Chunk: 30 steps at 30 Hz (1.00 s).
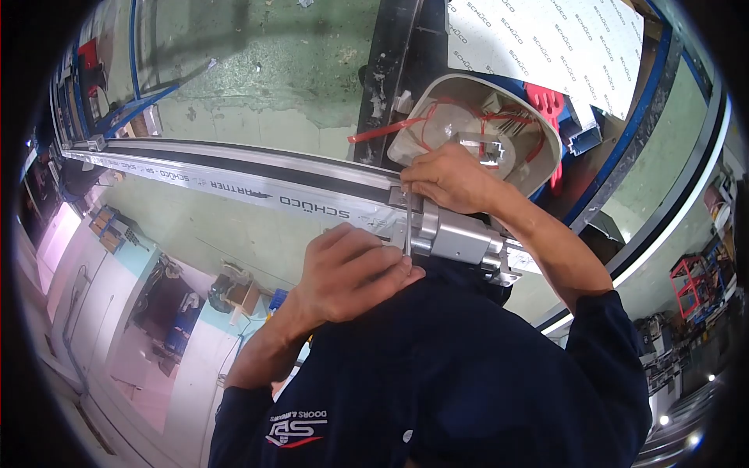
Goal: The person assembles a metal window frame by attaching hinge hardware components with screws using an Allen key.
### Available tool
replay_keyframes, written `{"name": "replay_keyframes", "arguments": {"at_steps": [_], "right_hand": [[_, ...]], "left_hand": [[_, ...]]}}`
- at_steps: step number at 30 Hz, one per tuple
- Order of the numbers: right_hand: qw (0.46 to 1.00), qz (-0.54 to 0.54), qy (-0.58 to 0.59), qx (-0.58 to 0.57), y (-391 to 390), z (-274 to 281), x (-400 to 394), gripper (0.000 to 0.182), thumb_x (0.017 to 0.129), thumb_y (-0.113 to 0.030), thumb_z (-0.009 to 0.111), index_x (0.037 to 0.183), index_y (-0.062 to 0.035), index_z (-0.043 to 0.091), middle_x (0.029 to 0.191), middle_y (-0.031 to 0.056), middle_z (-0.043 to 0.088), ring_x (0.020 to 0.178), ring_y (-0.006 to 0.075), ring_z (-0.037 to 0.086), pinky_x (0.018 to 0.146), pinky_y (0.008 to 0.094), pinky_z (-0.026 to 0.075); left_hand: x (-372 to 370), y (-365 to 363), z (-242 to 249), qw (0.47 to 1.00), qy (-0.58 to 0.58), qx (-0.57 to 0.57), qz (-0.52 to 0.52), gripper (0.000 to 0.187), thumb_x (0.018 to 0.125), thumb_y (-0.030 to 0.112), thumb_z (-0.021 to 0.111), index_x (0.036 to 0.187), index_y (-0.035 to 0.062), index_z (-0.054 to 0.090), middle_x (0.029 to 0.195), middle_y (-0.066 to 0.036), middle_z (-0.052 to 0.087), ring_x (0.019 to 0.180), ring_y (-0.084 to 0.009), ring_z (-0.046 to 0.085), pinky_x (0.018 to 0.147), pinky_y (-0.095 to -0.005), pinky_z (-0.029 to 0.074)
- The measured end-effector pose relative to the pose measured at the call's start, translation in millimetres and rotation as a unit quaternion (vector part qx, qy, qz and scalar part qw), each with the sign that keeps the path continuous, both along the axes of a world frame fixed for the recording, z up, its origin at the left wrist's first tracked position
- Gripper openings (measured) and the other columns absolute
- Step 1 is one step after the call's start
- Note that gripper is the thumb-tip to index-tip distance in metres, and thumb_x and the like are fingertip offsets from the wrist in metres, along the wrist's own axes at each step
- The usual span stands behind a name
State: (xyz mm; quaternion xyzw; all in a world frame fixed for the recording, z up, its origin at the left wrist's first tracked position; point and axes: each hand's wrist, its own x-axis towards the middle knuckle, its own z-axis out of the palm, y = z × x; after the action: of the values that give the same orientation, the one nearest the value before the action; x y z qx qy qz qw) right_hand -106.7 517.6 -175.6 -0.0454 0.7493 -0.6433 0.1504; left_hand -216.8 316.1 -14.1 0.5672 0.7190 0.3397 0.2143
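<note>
A long aluminium profile point(234, 192) with printed protective film runs across in front of me. A silver metal hinge point(460, 237) is at its right end, close to my body. Beside the hinge, a thin metal rod like a hex key point(409, 226) lies across the profile. The fingers of my left hand point(351, 273) are curled around its near end. My right hand point(452, 181) pinches at its far end, over a small metal plate point(400, 196) on the profile; the fingertips partly cover what is there.
Beyond my right hand sits a pale bin point(546, 148) with red strips and scraps. A printed white sheet point(546, 47) lies behind it, near a red plastic piece point(544, 100). Blue metal frames point(140, 105) stand at far left; a white workbench point(117, 288) is lower left.
</note>
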Motion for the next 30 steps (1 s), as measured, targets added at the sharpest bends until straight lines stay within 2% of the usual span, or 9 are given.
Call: {"name": "replay_keyframes", "arguments": {"at_steps": [3,7,11,15,19,21,25,27,30], "right_hand": [[1.000,-0.005,0.007,0.004,-0.8,1.7,-0.1,0.013,0.098,-0.017,0.074,0.100,-0.0052,0.079,0.091,0.0155,0.076,0.089,0.0399,0.073,0.076,0.0506,0.055],[1.000,-0.020,0.014,-0.017,-2.1,-3.5,2.5,0.013,0.098,-0.017,0.074,0.101,-0.0050,0.078,0.091,0.0161,0.076,0.089,0.0410,0.073,0.077,0.0518,0.055],[1.000,0.004,0.009,0.003,-1.0,-2.8,2.9,0.013,0.097,-0.018,0.073,0.102,-0.0063,0.077,0.091,0.0166,0.075,0.090,0.0420,0.072,0.078,0.0532,0.054],[0.999,0.033,0.012,0.038,3.2,2.6,-5.5,0.014,0.097,-0.020,0.074,0.102,-0.0075,0.078,0.089,0.0174,0.074,0.091,0.0425,0.071,0.078,0.0544,0.054],[0.997,0.074,-0.014,0.009,8.8,-1.9,-12.8,0.015,0.098,-0.021,0.074,0.102,-0.0071,0.079,0.089,0.0179,0.074,0.091,0.0429,0.071,0.080,0.0541,0.054],[0.995,0.093,-0.014,0.013,11.7,-3.0,-14.3,0.019,0.099,-0.021,0.072,0.107,-0.0054,0.080,0.092,0.0179,0.077,0.089,0.0433,0.072,0.080,0.0525,0.054],[0.993,0.112,-0.010,0.018,12.6,-4.4,-19.5,0.018,0.100,-0.020,0.072,0.101,-0.0038,0.079,0.088,0.0199,0.074,0.091,0.0435,0.071,0.083,0.0529,0.053],[0.989,0.143,-0.045,0.000,13.2,-3.5,-29.3,0.018,0.100,-0.020,0.072,0.100,-0.0037,0.080,0.087,0.0203,0.074,0.092,0.0435,0.071,0.084,0.0530,0.052],[0.987,0.162,-0.018,-0.003,13.6,-7.2,-35.6,0.019,0.100,-0.020,0.073,0.099,-0.0032,0.081,0.089,0.0205,0.075,0.094,0.0436,0.071,0.085,0.0531,0.053]], "left_hand": [[0.5,-0.4,2.0,1.000,0.007,-0.001,0.003,0.030,0.075,0.014,0.099,0.095,0.0127,0.076,0.093,0.002,0.072,0.076,-0.0177,0.065,0.062,-0.0318,0.052],[-9.1,-7.0,-1.3,0.998,0.023,-0.022,0.054,0.036,0.067,0.015,0.104,0.094,0.0144,0.080,0.095,0.002,0.076,0.076,-0.0172,0.064,0.061,-0.0307,0.052],[-3.0,-0.9,-2.6,1.000,0.011,0.021,-0.006,0.036,0.068,0.015,0.103,0.095,0.0130,0.078,0.095,0.001,0.075,0.076,-0.0175,0.065,0.059,-0.0301,0.051],[18.5,5.1,-8.0,0.999,-0.014,0.024,-0.022,0.037,0.069,0.013,0.103,0.096,0.0118,0.077,0.093,0.001,0.073,0.076,-0.0170,0.065,0.059,-0.0301,0.051],[-0.3,7.1,0.0,0.999,-0.003,-0.006,0.034,0.034,0.070,0.007,0.101,0.095,0.0081,0.078,0.093,-0.002,0.073,0.076,-0.0188,0.067,0.062,-0.0307,0.053],[-12.8,0.9,-0.8,0.995,-0.027,-0.031,0.094,0.031,0.073,0.002,0.098,0.095,0.0058,0.077,0.092,-0.005,0.073,0.077,-0.0194,0.069,0.063,-0.0312,0.054],[-19.4,-15.9,-11.9,0.962,-0.116,-0.051,0.243,0.025,0.079,-0.010,0.091,0.094,0.0010,0.074,0.092,-0.011,0.073,0.081,-0.0200,0.072,0.067,-0.0315,0.056],[-12.6,-24.3,-11.0,0.952,-0.130,-0.070,0.269,0.024,0.081,-0.013,0.089,0.094,-0.0005,0.073,0.094,-0.013,0.073,0.083,-0.0194,0.072,0.069,-0.0313,0.057],[-5.1,-29.9,-8.4,0.940,-0.133,-0.080,0.305,0.020,0.085,-0.011,0.087,0.094,-0.0008,0.072,0.095,-0.012,0.074,0.081,-0.0175,0.070,0.070,-0.0302,0.055]]}}
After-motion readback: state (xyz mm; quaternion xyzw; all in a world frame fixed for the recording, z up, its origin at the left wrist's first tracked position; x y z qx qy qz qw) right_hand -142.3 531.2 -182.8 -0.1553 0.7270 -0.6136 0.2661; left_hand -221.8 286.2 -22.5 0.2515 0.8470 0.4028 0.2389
